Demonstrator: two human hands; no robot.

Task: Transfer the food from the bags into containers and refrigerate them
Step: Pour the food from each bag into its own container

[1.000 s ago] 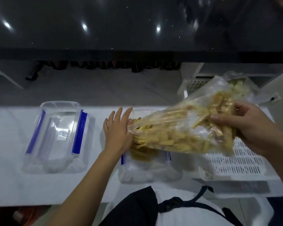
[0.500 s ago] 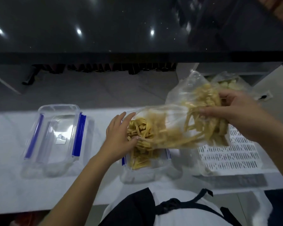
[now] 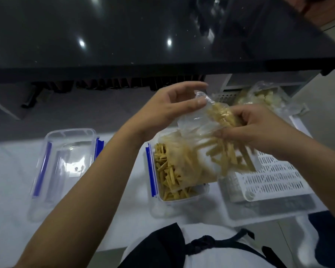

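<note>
Right hand (image 3: 253,130) clutching the upturned clear bag (image 3: 199,132) above the container (image 3: 174,202), yellow strips (image 3: 168,173) spilling in beneath, left hand (image 3: 168,107) fingers extended, thumb touching the bag's top corner

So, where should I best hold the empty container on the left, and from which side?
Grip the empty container across its two long walls, near the blue clips, coming from above. It lies open and upright on the white table, so the long sides seem the narrower span for the fingers.
</note>
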